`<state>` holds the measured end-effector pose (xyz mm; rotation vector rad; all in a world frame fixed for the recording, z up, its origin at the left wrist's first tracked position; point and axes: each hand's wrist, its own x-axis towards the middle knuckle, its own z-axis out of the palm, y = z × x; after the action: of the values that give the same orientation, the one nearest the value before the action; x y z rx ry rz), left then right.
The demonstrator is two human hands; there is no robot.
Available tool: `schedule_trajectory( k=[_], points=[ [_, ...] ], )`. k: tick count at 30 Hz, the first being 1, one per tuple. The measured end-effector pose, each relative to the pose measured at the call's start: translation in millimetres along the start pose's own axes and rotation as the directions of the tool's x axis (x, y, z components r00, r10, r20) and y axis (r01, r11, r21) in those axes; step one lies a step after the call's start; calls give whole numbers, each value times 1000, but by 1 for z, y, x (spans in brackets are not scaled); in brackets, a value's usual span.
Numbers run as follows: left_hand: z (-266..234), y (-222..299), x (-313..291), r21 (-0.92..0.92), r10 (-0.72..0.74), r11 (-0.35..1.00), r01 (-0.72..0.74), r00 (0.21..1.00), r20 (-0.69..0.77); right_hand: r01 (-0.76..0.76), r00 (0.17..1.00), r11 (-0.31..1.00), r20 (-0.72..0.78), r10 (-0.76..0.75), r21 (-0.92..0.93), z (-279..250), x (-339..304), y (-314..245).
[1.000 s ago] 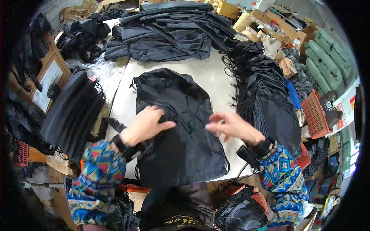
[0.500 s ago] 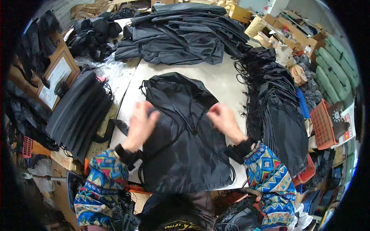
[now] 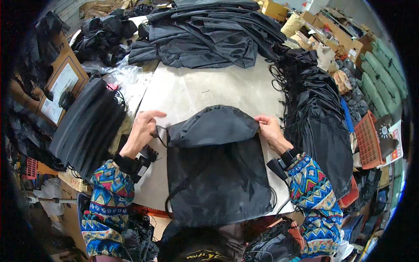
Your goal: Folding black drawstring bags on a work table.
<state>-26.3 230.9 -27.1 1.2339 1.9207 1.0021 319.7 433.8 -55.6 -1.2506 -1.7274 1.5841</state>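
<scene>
We saw black drawstring bag [image 3: 218, 179] on desk [image 3: 187, 87]. Right hand [image 3: 274, 133] pinched its upper right corner between fingers [image 3: 263, 118]; left hand [image 3: 140, 133] sat beside upper left corner, whether gripping we couldn't tell.

No words clear enough to read.
White label [image 3: 60, 93] on cardboard box [image 3: 78, 71], past table's [image 3: 200, 85] left edge — yellow lettering [image 3: 205, 254] on black cloth [image 3: 187, 241], below near edge — white sun emblem [image 3: 384, 131], past right edge.

Right now the folded top [image 3: 214, 126] of the black bag [image 3: 220, 183] hides what's beneath; I can't tell whether the left hand [image 3: 141, 132] touches the cord [image 3: 162, 140]; my view's upper edge crops the cloth pile [image 3: 214, 39].
</scene>
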Motion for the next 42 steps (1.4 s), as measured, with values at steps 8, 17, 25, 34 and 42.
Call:
schedule_trajectory(
  k=[8,17,25,34,42],
  points=[
    [60,69,-38,-328,143,917,-228,954,-262,119,986,993,-117,-117,8,14,3,20],
    [111,43,-101,440,481,777,-449,876,46,-9,950,1000,-313,18,29,28,-9,12],
    [128,64,-81,28,639,724,-690,684,352,12,932,994,-362,29,109,36,-24,17],
    [40,87,15,546,626,682,-488,775,-89,91,960,972,-279,-28,215,30,-26,28],
    [54,87,1,313,629,747,-587,776,-46,254,952,619,81,-294,-743,18,-120,-6]
  ],
)
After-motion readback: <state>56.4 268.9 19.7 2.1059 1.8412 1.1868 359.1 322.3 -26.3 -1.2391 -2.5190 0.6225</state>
